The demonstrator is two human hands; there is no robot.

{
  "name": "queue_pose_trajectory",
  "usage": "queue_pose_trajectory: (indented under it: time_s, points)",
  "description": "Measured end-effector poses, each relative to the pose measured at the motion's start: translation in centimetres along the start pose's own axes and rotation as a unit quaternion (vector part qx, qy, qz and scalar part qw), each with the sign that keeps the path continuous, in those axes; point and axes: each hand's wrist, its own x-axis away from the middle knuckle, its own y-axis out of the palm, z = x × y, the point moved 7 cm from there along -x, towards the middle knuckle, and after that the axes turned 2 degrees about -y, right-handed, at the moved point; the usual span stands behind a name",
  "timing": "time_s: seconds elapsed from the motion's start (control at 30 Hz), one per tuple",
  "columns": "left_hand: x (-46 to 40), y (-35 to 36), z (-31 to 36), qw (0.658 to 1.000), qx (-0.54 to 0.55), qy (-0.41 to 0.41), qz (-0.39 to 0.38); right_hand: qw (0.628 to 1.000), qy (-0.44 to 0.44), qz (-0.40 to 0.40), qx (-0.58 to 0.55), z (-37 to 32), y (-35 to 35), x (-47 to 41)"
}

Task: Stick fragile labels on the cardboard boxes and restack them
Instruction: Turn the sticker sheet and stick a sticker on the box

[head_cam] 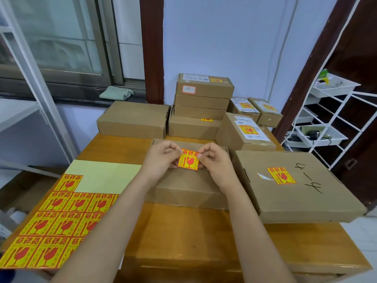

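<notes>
Pinching fragile label (188,159) between left hand (163,156) and right hand (213,160), just above cardboard box (183,186).

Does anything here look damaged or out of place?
One thing: the large flat box on the right has a torn white scrap beside its fragile label, like the remnant of a ripped-off sticker. The sticker sheet overhangs the table's left edge.

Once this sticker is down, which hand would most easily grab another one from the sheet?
Probably the left hand: the sticker sheet lies on its side of the table, while the right hand would have to cross over.
</notes>
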Motion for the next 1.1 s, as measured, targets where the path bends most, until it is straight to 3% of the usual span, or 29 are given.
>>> queue_pose_trajectory:
  time_s: [0.53, 1.1]
  points:
    - [0.3, -0.1, 0.6, 0.998, -0.021, 0.062, 0.015, 0.999, 0.022, 0.007, 0.029, 0.7, -0.1, -0.3]
    - [-0.4, -0.2, -0.7, 0.995, -0.090, -0.005, 0.050, 0.993, 0.013, 0.018, 0.116, 1.3, -0.2, -0.8]
